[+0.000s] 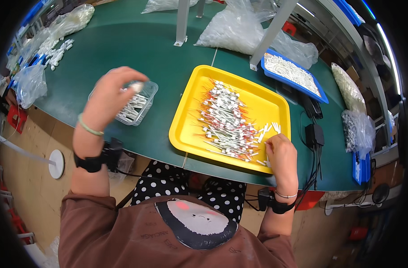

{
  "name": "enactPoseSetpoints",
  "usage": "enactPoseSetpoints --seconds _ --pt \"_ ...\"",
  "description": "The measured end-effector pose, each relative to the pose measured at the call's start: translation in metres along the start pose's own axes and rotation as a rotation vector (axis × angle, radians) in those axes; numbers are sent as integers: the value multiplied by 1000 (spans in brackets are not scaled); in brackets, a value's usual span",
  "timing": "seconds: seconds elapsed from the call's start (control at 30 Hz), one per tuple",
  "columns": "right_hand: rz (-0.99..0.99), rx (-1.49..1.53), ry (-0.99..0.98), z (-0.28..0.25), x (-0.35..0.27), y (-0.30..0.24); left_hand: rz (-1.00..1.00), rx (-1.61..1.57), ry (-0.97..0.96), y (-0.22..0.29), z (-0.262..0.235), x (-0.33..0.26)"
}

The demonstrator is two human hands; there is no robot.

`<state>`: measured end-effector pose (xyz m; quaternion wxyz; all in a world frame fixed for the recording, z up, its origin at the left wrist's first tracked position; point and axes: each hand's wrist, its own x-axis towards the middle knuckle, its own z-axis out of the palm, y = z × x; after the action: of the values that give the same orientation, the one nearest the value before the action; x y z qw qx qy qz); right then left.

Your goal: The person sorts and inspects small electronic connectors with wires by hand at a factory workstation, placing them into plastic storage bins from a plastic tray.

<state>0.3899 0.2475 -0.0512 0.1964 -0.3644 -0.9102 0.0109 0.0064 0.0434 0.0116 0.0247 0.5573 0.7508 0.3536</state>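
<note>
The left hand [109, 96], raised over a clear plastic container [154, 93], grasps a small white piece [136, 86] between thumb and fingers; the hand is slightly blurred. Slender white sticks [132, 107] lie inside the container, which stands on a green table [119, 49] to the left of a yellow tray [186, 91]. The right hand [282, 156] reaches over the tray's near right corner, its fingertips drawn together beside loose white tubes [264, 133] — whether they grip one cannot be told, as the fingers cover the spot. A long heap of white-tipped parts with red and orange wires [230, 120] runs down the middle of the tray, from near the far rim toward the near one. Beyond the tray's far right corner, a blue tray [323, 98] contains many small white pieces; a clear bag [233, 33] of white material lies farther back, between two grey posts. To the right — near the tray's edge — a black adapter [314, 135] rests among dark cables.
</note>
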Motion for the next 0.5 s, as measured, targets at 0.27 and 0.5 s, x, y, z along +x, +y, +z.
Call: enactPoseSetpoints --seconds 0.27,0.5 --pt "56 287 207 -9 -1 -13 311 29 -405 57 108 -2" --pt "42 356 258 -11 -4 -13 210 35 -368 59 100 1"
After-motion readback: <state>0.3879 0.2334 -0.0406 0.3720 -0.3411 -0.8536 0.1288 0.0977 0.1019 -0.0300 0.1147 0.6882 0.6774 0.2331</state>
